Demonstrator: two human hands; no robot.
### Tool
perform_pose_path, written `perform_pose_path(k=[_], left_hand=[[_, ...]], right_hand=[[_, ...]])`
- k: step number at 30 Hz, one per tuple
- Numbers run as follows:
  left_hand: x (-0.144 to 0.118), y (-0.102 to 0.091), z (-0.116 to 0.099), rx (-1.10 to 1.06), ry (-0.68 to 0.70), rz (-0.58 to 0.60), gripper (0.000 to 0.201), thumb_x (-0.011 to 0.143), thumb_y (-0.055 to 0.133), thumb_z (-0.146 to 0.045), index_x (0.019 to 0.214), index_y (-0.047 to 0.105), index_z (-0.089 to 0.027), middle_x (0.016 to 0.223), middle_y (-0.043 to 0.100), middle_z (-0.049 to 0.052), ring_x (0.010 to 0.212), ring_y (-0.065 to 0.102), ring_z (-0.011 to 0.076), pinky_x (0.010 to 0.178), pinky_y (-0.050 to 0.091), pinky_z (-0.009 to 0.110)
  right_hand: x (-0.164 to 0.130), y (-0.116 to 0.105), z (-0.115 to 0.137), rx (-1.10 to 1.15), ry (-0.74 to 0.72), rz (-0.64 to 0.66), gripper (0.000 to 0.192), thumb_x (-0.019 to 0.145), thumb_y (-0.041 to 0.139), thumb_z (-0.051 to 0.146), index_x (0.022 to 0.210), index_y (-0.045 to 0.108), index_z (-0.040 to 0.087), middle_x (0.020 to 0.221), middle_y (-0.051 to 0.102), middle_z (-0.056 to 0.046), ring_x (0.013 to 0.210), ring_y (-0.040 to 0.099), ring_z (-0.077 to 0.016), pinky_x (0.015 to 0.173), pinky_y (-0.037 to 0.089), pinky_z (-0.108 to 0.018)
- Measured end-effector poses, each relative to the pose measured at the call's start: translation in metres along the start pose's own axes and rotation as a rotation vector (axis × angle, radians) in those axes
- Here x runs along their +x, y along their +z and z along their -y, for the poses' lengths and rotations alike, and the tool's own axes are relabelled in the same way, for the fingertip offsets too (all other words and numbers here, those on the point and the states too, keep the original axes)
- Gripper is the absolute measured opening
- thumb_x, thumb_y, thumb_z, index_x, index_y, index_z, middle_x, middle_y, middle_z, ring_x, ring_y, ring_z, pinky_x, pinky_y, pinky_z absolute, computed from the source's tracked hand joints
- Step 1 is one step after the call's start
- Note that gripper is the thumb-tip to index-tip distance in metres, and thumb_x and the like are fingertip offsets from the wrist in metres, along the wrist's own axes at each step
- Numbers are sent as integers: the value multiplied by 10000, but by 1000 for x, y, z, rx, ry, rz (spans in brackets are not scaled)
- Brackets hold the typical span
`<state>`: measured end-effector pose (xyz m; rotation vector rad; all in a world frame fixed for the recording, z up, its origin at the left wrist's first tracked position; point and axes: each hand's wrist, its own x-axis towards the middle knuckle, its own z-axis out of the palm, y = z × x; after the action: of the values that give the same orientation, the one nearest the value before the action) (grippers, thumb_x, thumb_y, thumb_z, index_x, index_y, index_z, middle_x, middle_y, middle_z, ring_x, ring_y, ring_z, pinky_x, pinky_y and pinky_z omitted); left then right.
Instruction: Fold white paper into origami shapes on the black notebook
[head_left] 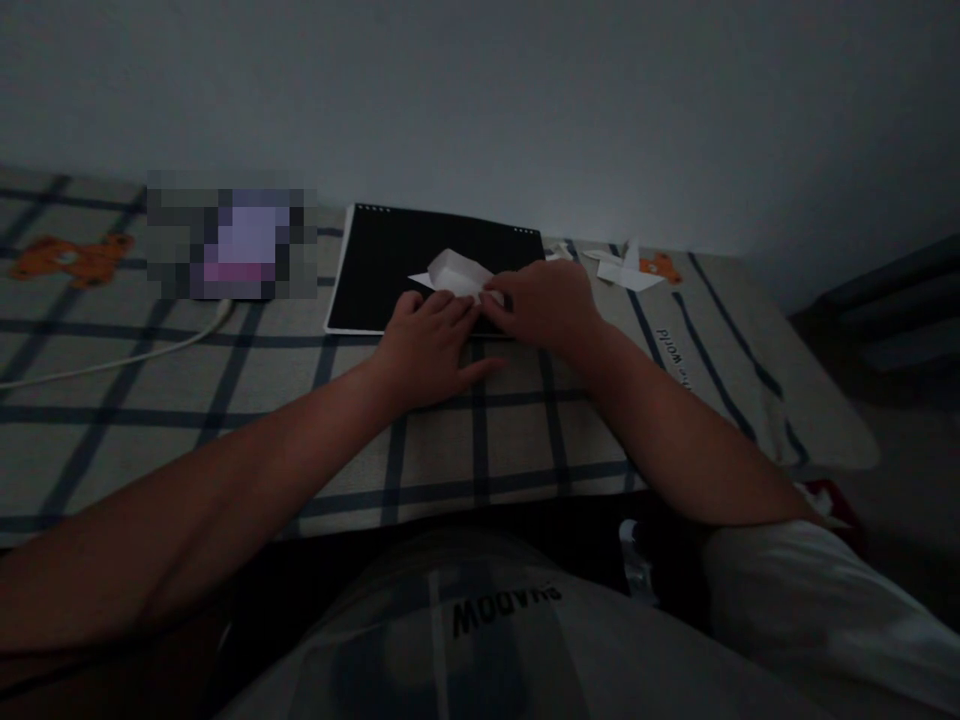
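A dim scene is shown. A black pad [390,268] is laid on a checked blanket [225,420], close to the wall. A folded white paper [457,273] is placed on the pad, toward its near right part, partly raised off the surface. The left hand [429,345] is laid palm down at the pad's near edge, fingers spread fairly flat and extended, with the fingertips pressed on or right at the paper's near edge; nothing is gripped in it. The right hand [546,303] is set at the pad's right near corner, fingers curled, thumb and fingertips brought together on the right end of the paper; it seems pinched there, though the exact contact cannot be told in this light. The two hands are almost touching over the paper. Right of the pad, near the wall, a second folded white paper shape [626,268] is seen lying on the blanket, apart from the hands. Left of the pad, a white cable [112,362] is run across the blanket.
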<state>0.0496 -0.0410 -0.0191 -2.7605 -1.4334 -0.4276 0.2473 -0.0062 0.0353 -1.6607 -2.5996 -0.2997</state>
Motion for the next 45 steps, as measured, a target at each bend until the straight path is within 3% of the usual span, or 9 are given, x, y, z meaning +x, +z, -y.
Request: perform_pose_path(k=[5,10,15,20,26,32,36,39,45], left_hand=[[1,-2,7,-8,7,20,759,1125,513,-658,1660,674,-145,1685,688,226,1549,610,464,1261,410,671],[3,-8,17,-10,29,100,706,1117,571,-589,1677,647,-165,1742,652,189,1608,587,426,1296,403,608],[4,-12,26,-20,71,115,633,1122,579,-554,1663,654,-236,1755,651,138,1622,591,363,1342,364,551],[6,-14,31,-32,108,129,662,1094,598,-588,1639,667,-220,1737,665,148,1619,603,363,1335,405,536],[8,-13,36,-105,159,114,696,1043,624,-606,1589,715,-183,1698,692,176,1604,619,399,1367,429,583],[8,-13,34,-113,148,108,634,1045,610,-574,1532,740,-190,1678,700,169,1582,631,390,1364,458,570],[8,-13,32,-104,118,103,684,1064,584,-546,1578,690,-108,1669,679,215,1566,626,399,1337,487,558],[8,-11,33,-86,142,100,711,1074,572,-540,1633,664,-110,1642,682,219,1525,639,412,1306,509,577],[8,-8,37,-74,178,74,641,1097,575,-557,1603,729,-195,1601,696,188,1480,642,420,1253,527,599]], right_hand=[[18,20,-36,257,22,-168,565,1189,358,342,1445,841,199,1346,865,-162,1199,766,-333,1015,550,-457],[33,51,-59,371,-127,-106,495,1161,481,350,1494,826,226,1337,842,-159,1198,727,-320,1099,522,-502],[39,71,-59,466,-324,-111,566,1223,404,495,1555,786,243,1467,739,-162,1335,640,-298,1138,492,-475],[37,69,-50,325,-294,-56,639,1243,284,497,1681,682,256,1632,653,-170,1442,570,-321,1165,455,-478],[29,60,-36,158,-243,5,629,1231,297,383,1810,513,265,1730,601,-191,1464,564,-360,1137,471,-507],[24,54,-23,134,-188,18,620,1225,302,354,1799,512,250,1751,575,-214,1493,518,-393,1144,449,-550],[22,48,-19,123,-173,43,615,1232,288,353,1796,507,244,1764,556,-209,1505,502,-394,1144,431,-537],[23,53,-18,128,-165,49,612,1232,292,350,1798,505,258,1766,553,-202,1507,507,-405,1149,432,-556],[32,70,-36,248,-239,-99,568,1205,432,385,1739,595,276,1680,640,-185,1442,582,-421,1142,483,-603]])
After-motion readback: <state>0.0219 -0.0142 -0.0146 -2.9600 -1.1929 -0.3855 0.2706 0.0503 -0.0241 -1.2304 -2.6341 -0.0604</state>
